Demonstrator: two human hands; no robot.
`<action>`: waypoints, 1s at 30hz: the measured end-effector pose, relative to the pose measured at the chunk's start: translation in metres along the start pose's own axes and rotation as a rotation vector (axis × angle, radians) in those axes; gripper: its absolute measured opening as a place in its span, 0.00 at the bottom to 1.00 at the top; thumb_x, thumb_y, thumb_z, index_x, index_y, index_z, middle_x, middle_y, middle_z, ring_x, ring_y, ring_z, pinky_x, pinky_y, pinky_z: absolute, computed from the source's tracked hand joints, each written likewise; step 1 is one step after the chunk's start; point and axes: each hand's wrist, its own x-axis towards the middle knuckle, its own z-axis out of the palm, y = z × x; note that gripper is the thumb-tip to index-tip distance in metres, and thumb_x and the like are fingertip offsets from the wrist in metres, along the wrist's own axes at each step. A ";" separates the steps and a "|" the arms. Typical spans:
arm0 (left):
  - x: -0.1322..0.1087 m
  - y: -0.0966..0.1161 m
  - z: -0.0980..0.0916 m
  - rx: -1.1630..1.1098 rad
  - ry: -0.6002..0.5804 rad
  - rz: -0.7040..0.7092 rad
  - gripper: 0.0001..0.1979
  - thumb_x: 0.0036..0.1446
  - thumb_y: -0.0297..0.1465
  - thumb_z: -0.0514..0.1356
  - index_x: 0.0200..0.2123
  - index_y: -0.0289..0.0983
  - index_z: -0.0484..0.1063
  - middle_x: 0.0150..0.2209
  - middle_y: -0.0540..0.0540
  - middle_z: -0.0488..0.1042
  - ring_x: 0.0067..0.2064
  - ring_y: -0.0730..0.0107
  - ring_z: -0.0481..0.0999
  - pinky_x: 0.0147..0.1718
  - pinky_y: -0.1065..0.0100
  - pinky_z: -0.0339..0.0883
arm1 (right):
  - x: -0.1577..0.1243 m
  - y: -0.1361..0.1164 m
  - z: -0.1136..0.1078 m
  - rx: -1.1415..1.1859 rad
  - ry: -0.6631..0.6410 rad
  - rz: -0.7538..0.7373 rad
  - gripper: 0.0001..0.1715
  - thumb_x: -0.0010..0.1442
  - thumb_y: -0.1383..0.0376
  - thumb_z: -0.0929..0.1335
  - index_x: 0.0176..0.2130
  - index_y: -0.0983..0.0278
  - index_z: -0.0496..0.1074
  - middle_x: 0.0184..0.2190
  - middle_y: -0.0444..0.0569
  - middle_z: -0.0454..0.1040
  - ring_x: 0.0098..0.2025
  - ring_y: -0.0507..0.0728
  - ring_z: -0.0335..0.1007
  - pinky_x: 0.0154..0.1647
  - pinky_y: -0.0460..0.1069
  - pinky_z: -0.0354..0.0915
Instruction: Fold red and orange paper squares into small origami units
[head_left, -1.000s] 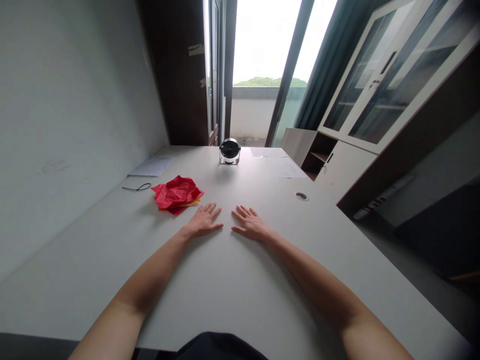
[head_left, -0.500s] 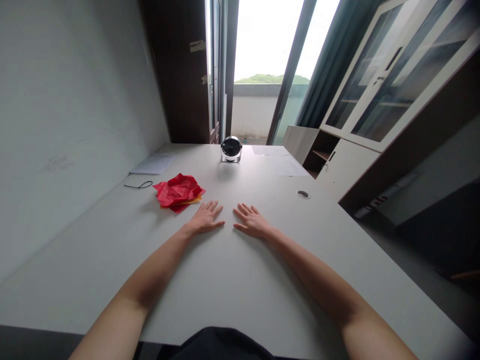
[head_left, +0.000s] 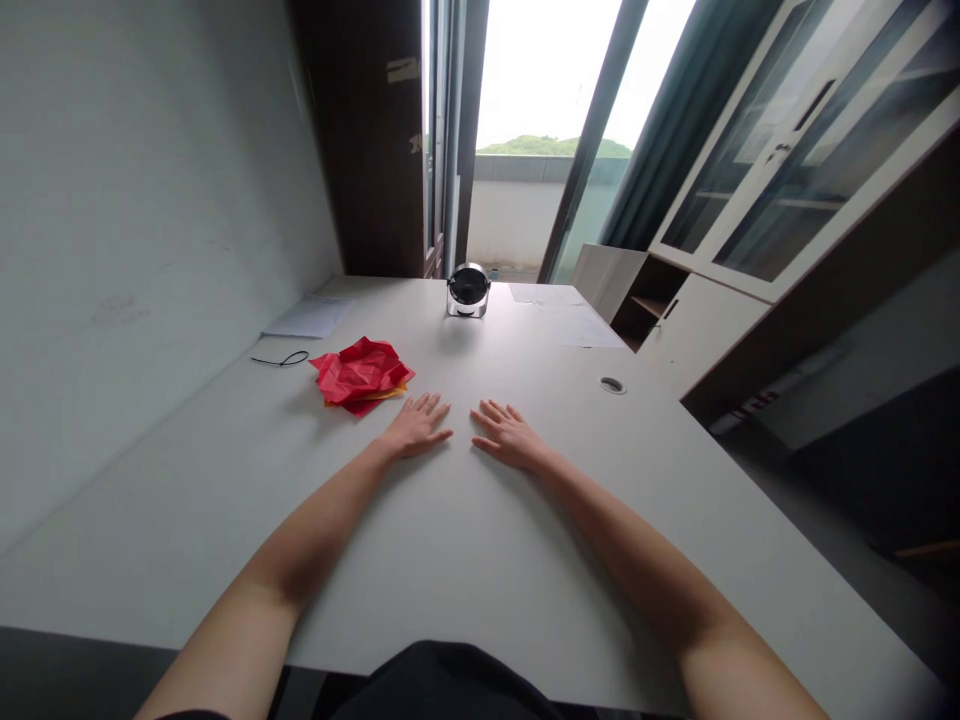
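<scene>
Both of my hands rest palm down on a white table (head_left: 450,560), a small gap between them. My left hand (head_left: 417,426) lies flat with its fingers spread and holds nothing. Just beyond it to the left is a pile of crumpled red paper (head_left: 364,370), with a yellow-orange sheet (head_left: 390,393) showing beneath. My right hand (head_left: 507,434) is also flat, fingers apart, touching only the tabletop.
A round black device in a silver stand (head_left: 467,290) stands at the far end. White sheets lie at the back left (head_left: 309,316) and back right (head_left: 581,325). A black cord (head_left: 281,359) is near the wall. A cable hole (head_left: 612,385) is at right, beyond it cabinets (head_left: 705,330).
The view has shifted slightly, so everything sits a little higher and further right. Both hands stay flat in the same place on the table.
</scene>
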 end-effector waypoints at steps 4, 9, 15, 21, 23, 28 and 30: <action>0.001 0.001 0.000 0.014 0.020 -0.010 0.34 0.64 0.54 0.46 0.69 0.48 0.54 0.72 0.44 0.47 0.72 0.49 0.45 0.67 0.43 0.37 | 0.000 0.001 -0.001 0.004 0.010 0.003 0.42 0.66 0.39 0.58 0.70 0.56 0.53 0.72 0.53 0.45 0.73 0.65 0.39 0.71 0.64 0.39; 0.000 0.005 -0.003 0.038 0.049 -0.009 0.33 0.64 0.52 0.50 0.68 0.46 0.57 0.71 0.43 0.52 0.71 0.49 0.50 0.67 0.44 0.42 | 0.001 0.003 0.000 0.043 0.062 -0.004 0.39 0.66 0.42 0.61 0.68 0.56 0.59 0.70 0.53 0.51 0.72 0.66 0.44 0.70 0.64 0.43; -0.004 0.004 -0.023 0.076 0.357 -0.079 0.17 0.66 0.38 0.52 0.51 0.41 0.75 0.58 0.43 0.71 0.60 0.56 0.66 0.62 0.55 0.57 | -0.003 0.004 -0.010 0.221 0.377 -0.071 0.16 0.69 0.58 0.62 0.45 0.59 0.78 0.45 0.51 0.79 0.48 0.59 0.74 0.56 0.55 0.64; -0.010 -0.027 -0.037 0.174 0.649 -0.453 0.15 0.63 0.36 0.55 0.47 0.39 0.77 0.60 0.39 0.67 0.61 0.47 0.63 0.59 0.48 0.58 | -0.006 0.004 -0.015 0.274 0.527 -0.033 0.15 0.69 0.61 0.62 0.36 0.60 0.76 0.32 0.48 0.79 0.35 0.55 0.74 0.43 0.49 0.66; -0.012 -0.038 -0.035 0.175 0.639 -0.524 0.17 0.61 0.36 0.56 0.49 0.38 0.76 0.63 0.38 0.64 0.64 0.46 0.60 0.61 0.47 0.55 | -0.006 0.005 -0.013 0.277 0.515 -0.022 0.15 0.69 0.61 0.63 0.35 0.60 0.76 0.30 0.47 0.78 0.33 0.54 0.73 0.41 0.48 0.66; -0.011 -0.047 -0.030 0.135 0.587 -0.550 0.22 0.62 0.35 0.55 0.57 0.35 0.71 0.63 0.35 0.66 0.65 0.46 0.60 0.64 0.41 0.47 | -0.006 0.006 -0.012 0.282 0.507 -0.012 0.15 0.68 0.61 0.63 0.35 0.61 0.76 0.30 0.46 0.78 0.31 0.54 0.72 0.39 0.47 0.64; -0.010 -0.040 -0.033 0.150 0.614 -0.497 0.24 0.63 0.33 0.53 0.61 0.33 0.67 0.64 0.35 0.65 0.65 0.47 0.60 0.65 0.42 0.45 | -0.006 0.006 -0.012 0.284 0.505 -0.011 0.15 0.68 0.61 0.63 0.35 0.61 0.76 0.29 0.46 0.77 0.30 0.53 0.71 0.38 0.47 0.64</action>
